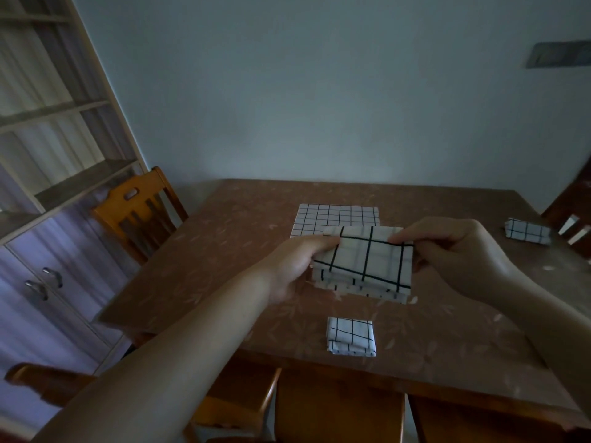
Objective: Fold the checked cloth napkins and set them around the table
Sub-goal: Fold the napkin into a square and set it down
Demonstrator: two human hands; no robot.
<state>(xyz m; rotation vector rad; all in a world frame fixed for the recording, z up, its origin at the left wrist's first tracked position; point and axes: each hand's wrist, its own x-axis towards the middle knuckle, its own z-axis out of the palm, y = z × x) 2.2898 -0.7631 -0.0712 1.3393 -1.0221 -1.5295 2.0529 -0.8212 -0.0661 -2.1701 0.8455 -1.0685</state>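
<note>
Folded white black-checked cloth napkin (351, 336) lies at 6 o'clock on brown wooden table (204, 266). Centre: left hand (297, 266) and right hand (454, 247) pinch half-folded checked napkin (367, 263) above table. Flat napkin stack (335, 217) at 12; folded napkin (527, 231) at 3.

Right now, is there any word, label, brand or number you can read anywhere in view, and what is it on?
None: no readable text anywhere in view.
Napkin in both hands: only a grid of dark lines, no label showing.
Folded napkins on the table and the flat one: grid only.
Grey plate on the wall: too blurred to tell whether it bears any marking.
</note>
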